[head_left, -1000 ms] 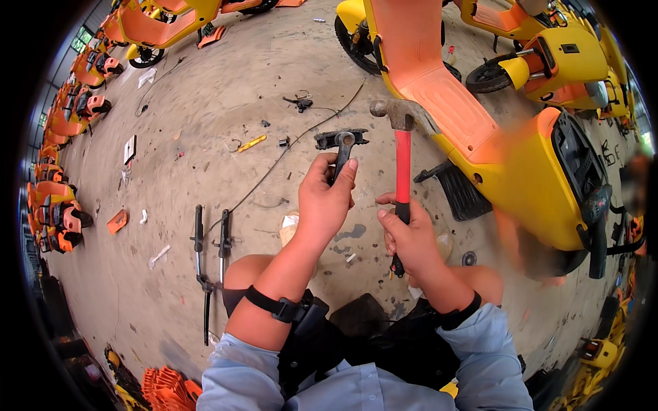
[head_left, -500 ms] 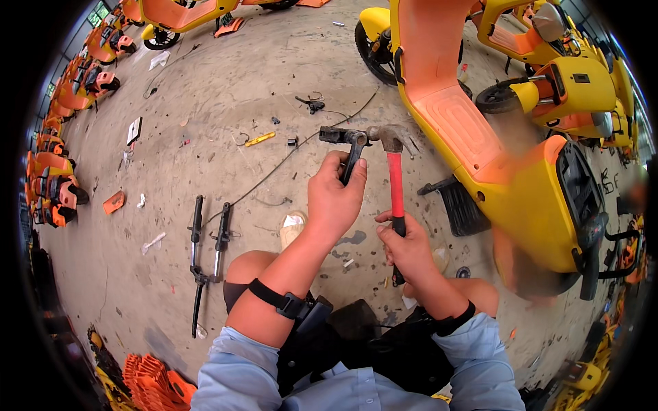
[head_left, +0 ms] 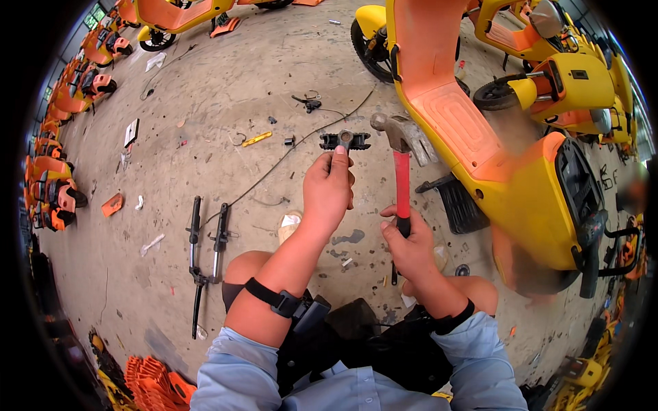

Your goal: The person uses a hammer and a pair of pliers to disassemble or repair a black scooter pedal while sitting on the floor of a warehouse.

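My left hand (head_left: 327, 188) is closed round a black crank arm with a pedal (head_left: 346, 141), the thumb lying along the arm. The ribbed pedal lies crosswise beyond my fingers, with a round hole in the crank's end facing up. In my right hand (head_left: 413, 241) is a claw hammer (head_left: 403, 179) with a red and black handle. Its steel head is raised to the right of the pedal, apart from it, and the claw points right. My fingers hide part of the black grip.
A black and silver front fork (head_left: 195, 226) lies on the concrete floor at left. A yellow and orange scooter (head_left: 528, 205) stands close on my right. Beyond my hands lie a brake lever (head_left: 310, 103), a yellow strip (head_left: 258, 139) and a long cable (head_left: 264, 177). Several scooters line both sides.
The crank and pedal have turned in my left hand, so the hole now faces up. The hammer head has moved right, away from the pedal, and its claw has swung round.
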The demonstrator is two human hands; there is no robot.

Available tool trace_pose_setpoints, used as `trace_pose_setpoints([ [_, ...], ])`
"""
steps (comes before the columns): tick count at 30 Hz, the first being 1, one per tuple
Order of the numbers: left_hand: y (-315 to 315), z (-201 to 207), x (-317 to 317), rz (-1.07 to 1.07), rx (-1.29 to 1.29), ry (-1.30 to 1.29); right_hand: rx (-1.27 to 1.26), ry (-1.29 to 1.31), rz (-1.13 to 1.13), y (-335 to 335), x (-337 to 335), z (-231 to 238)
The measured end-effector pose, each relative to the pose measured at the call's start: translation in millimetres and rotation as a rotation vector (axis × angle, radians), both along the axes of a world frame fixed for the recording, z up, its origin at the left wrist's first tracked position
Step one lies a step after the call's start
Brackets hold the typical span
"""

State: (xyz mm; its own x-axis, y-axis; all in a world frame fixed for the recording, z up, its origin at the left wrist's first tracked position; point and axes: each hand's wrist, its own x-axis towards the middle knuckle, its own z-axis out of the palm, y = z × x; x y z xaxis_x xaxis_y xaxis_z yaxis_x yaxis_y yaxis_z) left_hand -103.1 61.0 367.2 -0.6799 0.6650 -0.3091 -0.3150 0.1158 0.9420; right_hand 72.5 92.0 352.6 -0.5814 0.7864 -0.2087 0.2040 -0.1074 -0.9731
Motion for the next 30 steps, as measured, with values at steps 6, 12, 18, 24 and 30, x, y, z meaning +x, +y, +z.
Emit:
trace_pose_setpoints([
  [6, 0.0, -13.6, -7.9, 0.03, -0.071, -0.012, -0.04, -0.195, 0.02, 3.6, -1.8, -25.9],
  [12, 10.6, -22.8, -6.5, 0.048, -0.1, 0.013, -0.122, -0.158, 0.004, 8.6, -4.6, -29.7],
  [18, 4.3, -24.8, -16.3, 0.037, -0.128, 0.05, 0.152, 0.232, -0.078, 10.1, -10.6, 46.2],
  [24, 6.9, -8.6, -18.7, 0.05, -0.012, 0.146, -0.024, -0.379, 0.083, 23.8, 0.5, -74.6],
  [30, -4.1, -1.9, -33.5, 0.025, -0.016, 0.139, -0.322, -0.503, -0.04, 12.2, 12.1, -123.4],
])
